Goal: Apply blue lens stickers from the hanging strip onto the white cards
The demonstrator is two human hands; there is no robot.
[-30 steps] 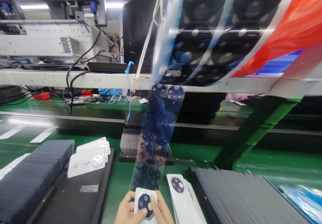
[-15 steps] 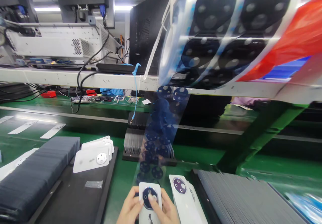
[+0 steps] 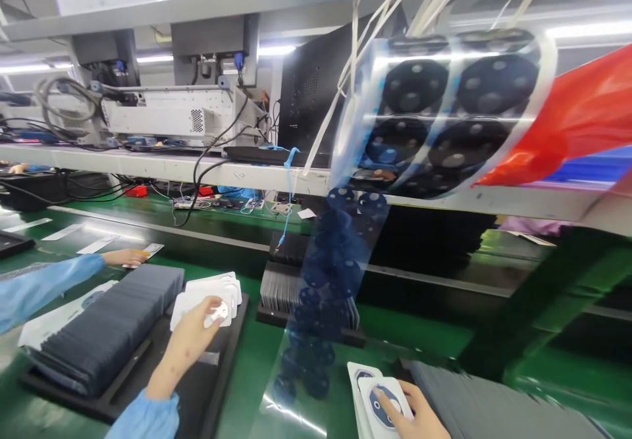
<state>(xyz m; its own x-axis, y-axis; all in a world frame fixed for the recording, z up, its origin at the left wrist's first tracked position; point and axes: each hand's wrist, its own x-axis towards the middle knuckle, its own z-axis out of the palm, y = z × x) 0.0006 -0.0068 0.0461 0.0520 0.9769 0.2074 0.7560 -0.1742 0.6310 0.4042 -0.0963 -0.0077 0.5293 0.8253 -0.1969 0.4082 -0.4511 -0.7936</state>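
Observation:
My left hand [image 3: 187, 340] reaches to a small pile of white phone back covers [image 3: 210, 284] on a black tray [image 3: 224, 353]. Its thumb and fingers close around the bright camera ring of the top cover. At the lower right, my right hand [image 3: 419, 413] grips another white phone back cover [image 3: 368, 403], which has a dark round camera film on it. That cover lies over a second white cover [image 3: 354, 374], which it partly hides. A clear strip with dark round films [image 3: 316, 307] hangs between my hands from a large roll [image 3: 444, 116].
A co-worker's blue-sleeved hand [image 3: 126, 258] touches a white piece at the left. Stacks of grey sheets stand left [image 3: 118, 320] and right [image 3: 494, 399]. A slotted rack [image 3: 281, 287] is behind the strip. A white shelf edge [image 3: 247, 172] crosses above the green bench.
My hands have parted: the left moved to the cover pile, the right carried its cover rightward onto the other covers. The view shifted, and the co-worker's arm came into sight.

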